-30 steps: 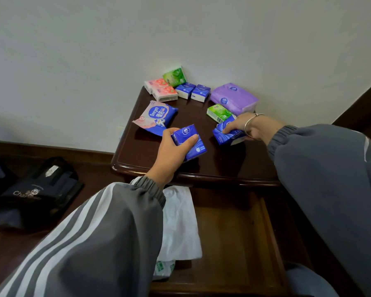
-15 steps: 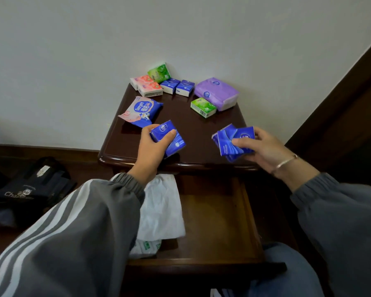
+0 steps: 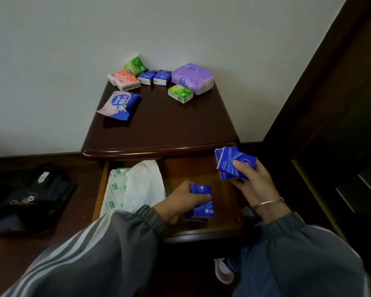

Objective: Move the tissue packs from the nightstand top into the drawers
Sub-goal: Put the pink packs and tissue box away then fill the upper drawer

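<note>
My left hand [image 3: 178, 202] is down inside the open top drawer [image 3: 204, 232], shut on a blue tissue pack [image 3: 200, 199] near the drawer's front. Over the drawer's right side my right hand [image 3: 252, 182] grips a bundle of blue tissue packs [image 3: 234, 162]. On the dark nightstand top [image 3: 165, 127] lie a pink-and-blue wipes pack [image 3: 120, 105], two pink packs [image 3: 124, 80], two green packs [image 3: 180, 94], two small blue packs [image 3: 155, 77] and a large purple pack [image 3: 193, 78].
A white plastic bag with green print [image 3: 133, 187] fills the drawer's left half. A black bag [image 3: 30, 200] sits on the floor to the left. Dark wooden furniture [image 3: 330, 103] stands close on the right. The wall rises right behind the nightstand.
Both hands have come off the nightstand top with their blue packs. The left hand has dropped into the open drawer; the right has moved toward me, over the drawer's right side.
</note>
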Motion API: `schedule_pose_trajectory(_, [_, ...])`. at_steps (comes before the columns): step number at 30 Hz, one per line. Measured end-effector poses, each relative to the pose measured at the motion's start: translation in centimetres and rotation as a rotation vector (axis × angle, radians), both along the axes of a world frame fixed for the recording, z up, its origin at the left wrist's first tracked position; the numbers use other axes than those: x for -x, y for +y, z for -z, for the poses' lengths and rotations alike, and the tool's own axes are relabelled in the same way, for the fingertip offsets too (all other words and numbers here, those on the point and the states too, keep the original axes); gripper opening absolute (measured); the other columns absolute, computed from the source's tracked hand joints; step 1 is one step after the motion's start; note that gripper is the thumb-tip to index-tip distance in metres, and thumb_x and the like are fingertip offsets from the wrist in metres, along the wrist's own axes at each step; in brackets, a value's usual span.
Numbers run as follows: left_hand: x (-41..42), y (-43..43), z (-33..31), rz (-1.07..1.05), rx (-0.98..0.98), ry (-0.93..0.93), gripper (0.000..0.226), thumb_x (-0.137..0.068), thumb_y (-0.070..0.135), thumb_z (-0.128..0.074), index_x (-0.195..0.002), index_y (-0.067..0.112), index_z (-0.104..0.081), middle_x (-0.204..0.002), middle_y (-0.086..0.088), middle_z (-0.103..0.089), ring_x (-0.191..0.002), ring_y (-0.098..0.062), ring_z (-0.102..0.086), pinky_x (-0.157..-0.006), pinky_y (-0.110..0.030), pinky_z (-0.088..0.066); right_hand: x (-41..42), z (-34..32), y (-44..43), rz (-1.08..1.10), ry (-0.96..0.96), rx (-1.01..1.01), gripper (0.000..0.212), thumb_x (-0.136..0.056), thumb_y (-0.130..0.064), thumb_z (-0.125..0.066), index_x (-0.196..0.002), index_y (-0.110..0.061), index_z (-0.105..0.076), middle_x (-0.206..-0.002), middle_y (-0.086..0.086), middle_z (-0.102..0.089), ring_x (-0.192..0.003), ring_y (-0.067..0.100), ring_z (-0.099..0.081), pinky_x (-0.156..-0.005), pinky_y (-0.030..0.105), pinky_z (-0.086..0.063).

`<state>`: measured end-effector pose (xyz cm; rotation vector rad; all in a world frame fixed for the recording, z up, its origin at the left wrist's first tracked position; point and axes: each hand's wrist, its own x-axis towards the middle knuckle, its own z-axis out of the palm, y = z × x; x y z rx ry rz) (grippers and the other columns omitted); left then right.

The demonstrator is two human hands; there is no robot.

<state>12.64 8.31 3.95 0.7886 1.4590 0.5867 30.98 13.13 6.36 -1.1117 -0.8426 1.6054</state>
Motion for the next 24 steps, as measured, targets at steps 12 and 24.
schedule_pose_trajectory(12, [-2.4, 0.3, 4.0, 0.237, -0.087, 0.723, 0.090, -0.076, 0.061, -0.066, -0.141, 0.014, -0.025, -0.143, -0.011, -0.026, -0.127, -0.029, -0.041, -0.094, -0.037, -0.044, -1.3, 1.6, 0.9, -0.006, 0.199, 0.054, 0.025, -0.081, -0.015, -0.062, -0.106, -0.018, -0.060, -0.097, 0.003, -0.069, -0.088, 0.015, -0.067, -0.078, 0.034, -0.053])
schedule_pose_trajectory(24, [-4.2, -0.1, 2.5, 0.413, -0.159, 0.284, 0.030, -0.101, 0.040, -0.036, -0.114, 0.020, -0.053, -0.122, -0.006, -0.063, -0.099, -0.014, -0.059, -0.075, -0.017, -0.042, -1.4, 1.7, 0.4, -0.030, 0.060, 0.019, 0.019, -0.085, -0.015, -0.062, -0.104, -0.017, -0.059, -0.097, 0.003, -0.069, -0.089, 0.014, -0.068, -0.076, 0.030, -0.056])
